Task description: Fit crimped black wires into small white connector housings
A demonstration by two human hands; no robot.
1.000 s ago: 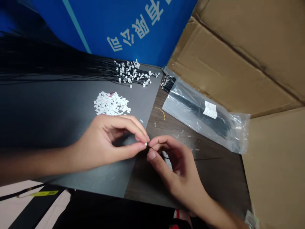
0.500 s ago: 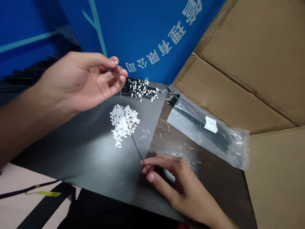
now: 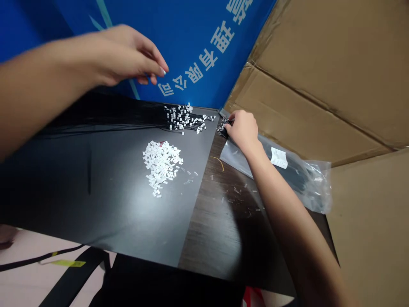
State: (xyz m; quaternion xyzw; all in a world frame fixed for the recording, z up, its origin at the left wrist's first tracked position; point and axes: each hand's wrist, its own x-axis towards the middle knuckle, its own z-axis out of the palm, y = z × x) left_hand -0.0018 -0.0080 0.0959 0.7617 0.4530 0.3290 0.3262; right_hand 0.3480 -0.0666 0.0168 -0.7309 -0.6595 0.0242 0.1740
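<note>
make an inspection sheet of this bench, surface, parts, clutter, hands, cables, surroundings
surface: black mat laid over a wood table
parts: heap of white connectors on the mat; more connectors fitted on wire ends at its far edge
clutter: stray connector bits and a yellow wire on the table
hands: left hand raised over the mat, cannot tell if it holds anything; right hand at a wire bundle at the mouth of a clear bag
cables: black wires fanned across the mat; more inside the bag
surroundings: blue printed board, cardboard
</note>
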